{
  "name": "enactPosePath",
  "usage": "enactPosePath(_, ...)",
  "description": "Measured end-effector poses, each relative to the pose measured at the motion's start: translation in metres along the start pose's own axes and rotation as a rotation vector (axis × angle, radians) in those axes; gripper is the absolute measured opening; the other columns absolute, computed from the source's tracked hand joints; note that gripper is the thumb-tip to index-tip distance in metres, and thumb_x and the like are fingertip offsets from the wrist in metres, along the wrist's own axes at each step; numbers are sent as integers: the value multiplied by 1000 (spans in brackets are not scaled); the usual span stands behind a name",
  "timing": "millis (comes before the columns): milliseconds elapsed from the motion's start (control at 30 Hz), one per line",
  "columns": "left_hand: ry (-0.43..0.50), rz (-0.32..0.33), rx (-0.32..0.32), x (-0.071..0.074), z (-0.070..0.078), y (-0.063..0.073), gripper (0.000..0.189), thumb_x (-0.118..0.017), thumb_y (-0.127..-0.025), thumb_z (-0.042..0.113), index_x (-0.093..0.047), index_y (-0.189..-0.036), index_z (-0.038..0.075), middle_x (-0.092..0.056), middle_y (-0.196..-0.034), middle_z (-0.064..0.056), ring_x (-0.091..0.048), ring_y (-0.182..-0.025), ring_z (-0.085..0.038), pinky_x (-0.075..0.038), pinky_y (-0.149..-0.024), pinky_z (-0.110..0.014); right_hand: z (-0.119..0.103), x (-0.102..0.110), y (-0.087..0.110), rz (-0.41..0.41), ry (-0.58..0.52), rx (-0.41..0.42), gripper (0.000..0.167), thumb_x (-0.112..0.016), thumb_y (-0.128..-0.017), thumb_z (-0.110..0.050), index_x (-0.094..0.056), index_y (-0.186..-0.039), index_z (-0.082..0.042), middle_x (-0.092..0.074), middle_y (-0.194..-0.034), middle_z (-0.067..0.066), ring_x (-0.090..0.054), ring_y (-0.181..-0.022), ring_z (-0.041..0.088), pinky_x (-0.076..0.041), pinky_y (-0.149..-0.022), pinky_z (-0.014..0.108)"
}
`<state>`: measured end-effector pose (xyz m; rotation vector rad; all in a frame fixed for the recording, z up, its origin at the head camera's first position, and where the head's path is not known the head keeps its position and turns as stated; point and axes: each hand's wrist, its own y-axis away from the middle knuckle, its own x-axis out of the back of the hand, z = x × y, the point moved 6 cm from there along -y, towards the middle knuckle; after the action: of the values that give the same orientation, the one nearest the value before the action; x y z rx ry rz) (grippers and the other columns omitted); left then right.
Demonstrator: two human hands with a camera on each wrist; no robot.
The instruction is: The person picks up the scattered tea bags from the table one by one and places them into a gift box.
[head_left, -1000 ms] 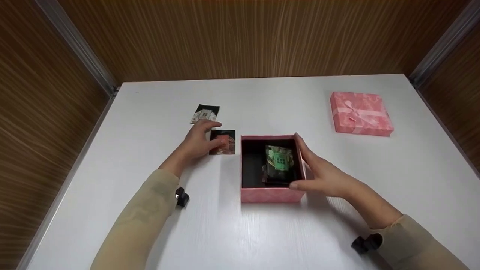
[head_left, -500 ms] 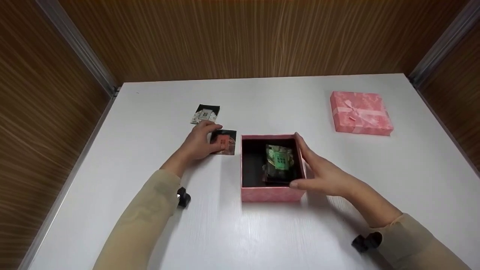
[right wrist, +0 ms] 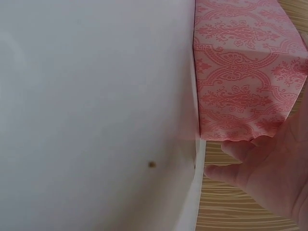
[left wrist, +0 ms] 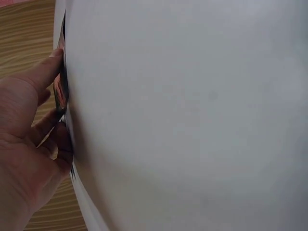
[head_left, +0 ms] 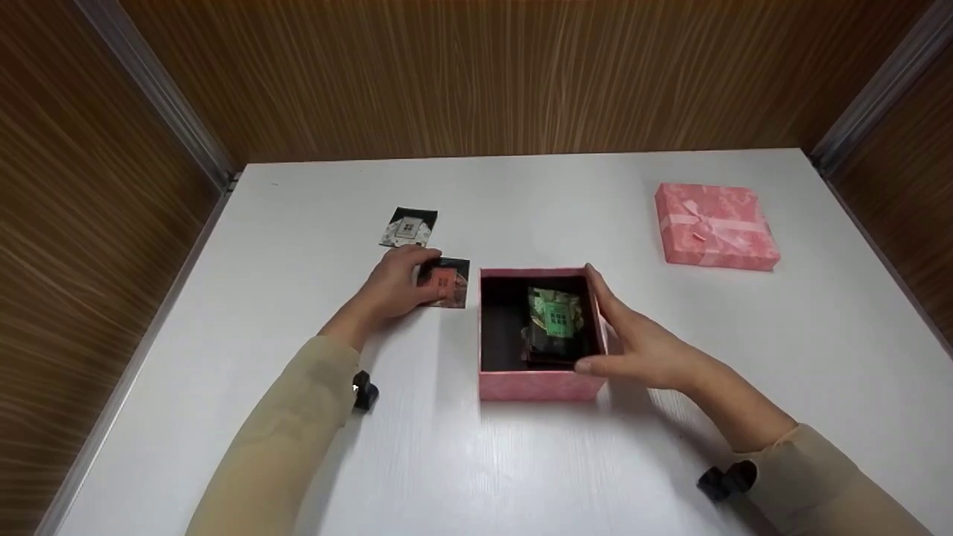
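My left hand holds a flat sachet with an orange-red label by its left side, thumb over the label and fingers at the far left edge. In the left wrist view the sachet shows edge-on at the thumb, its underside hidden. A pink patterned gift box stands lidless to the right, dark inside. Against its right wall my right hand grips the box, thumb over the front rim and a finger at the far corner. Inside, to the right, lies a green-labelled sachet atop at least one other.
Beyond the left hand lies a black-and-white sachet, flat on the white table. The pink lid with a bow rests at the back right. Wood-grain panels close off the back and sides.
The left hand's fingers have drawn slightly nearer and closed in on the orange-red sachet, which has shifted a touch to the right. The right hand and box have barely moved.
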<state>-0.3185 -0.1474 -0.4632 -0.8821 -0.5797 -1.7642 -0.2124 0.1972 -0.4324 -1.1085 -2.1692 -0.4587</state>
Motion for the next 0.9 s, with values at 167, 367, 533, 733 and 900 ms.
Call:
enactPosePath(167, -9, -2, 12, 2, 1, -1, 71, -86, -92, 31, -58, -151, 4, -51, -155, -21, -42, -147, -39, -30, -123, -48, -1, 2, -1, 9, -4, 5, 125, -84, -90, -44, 9, -171, -24, -2, -177, 5, -18, -159, 33, -24, -123, 60)
enactPosePath(367, -11, -30, 50, 0, 1, 1, 72, -85, -93, 31, -55, -154, 5, -47, -157, -21, -40, -148, -39, -30, -124, -48, -1, 0, 1, 4, 11, 1, 125, -83, -90, -45, 10, -171, -25, -3, -177, 7, -18, -159, 33, -23, -124, 60)
enactPosePath(533, -18, -39, 72, 0, 1, 0, 73, -85, -93, 33, -54, -155, 9, -45, -159, -19, -39, -148, -37, -29, -124, -48, -1, 2, 2, 10, 12, 0, 125, -84, -89, -45, 8, -172, -23, -5, -177, 6, -20, -159, 34, -25, -123, 60)
enactPosePath(733, -19, -38, 58, -1, 5, -1, 71, -84, -94, 31, -55, -154, 7, -48, -157, -19, -40, -148, -36, -30, -123, -47, -1, 3, 4, 3, 4, 13, 124, -83, -91, -43, 9, -171, -23, -1, -178, 5, -17, -159, 33, -24, -123, 62)
enactPosePath(900, -17, -37, 60, -3, 7, 0, 72, -85, -93, 31, -55, -154, 7, -49, -155, -18, -42, -146, -36, -31, -123, -46, 0, 2, 6, 5, 9, 20, 125, -83, -90, -42, 9, -171, -19, -2, -177, 7, -19, -159, 34, -24, -123, 62)
